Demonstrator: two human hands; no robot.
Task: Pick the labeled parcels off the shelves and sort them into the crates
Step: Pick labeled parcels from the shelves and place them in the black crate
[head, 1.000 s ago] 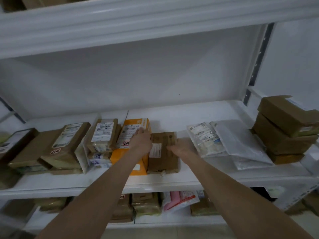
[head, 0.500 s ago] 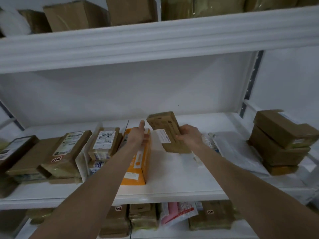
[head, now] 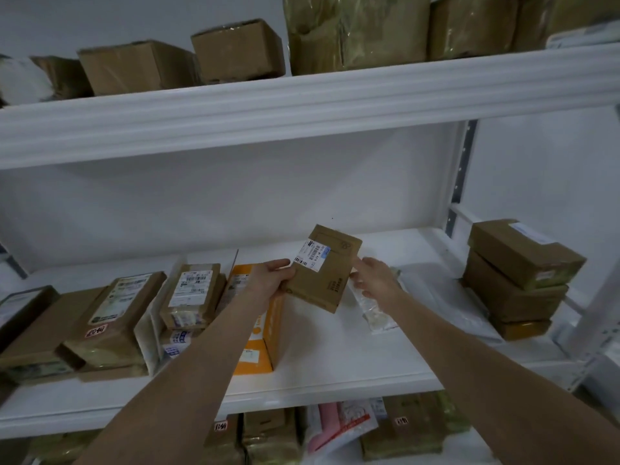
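The small brown parcel (head: 327, 280) was in the air above the middle shelf (head: 335, 364), tilted, with its white label turned toward the camera. The left hand (head: 272, 280) gripped its lower left corner, thumb on the front face. The right hand (head: 374, 280) was relaxed and held nothing, its fingers just beside the parcel's right edge; whether they touched it could not be told. The risk, as I judged it, lay in that one-corner grip: the parcel could pivot and drop onto the orange box (head: 265, 347) or the clear bag (head: 372, 313) below. No crate was in view, so a hastily read label could send it to the wrong one.
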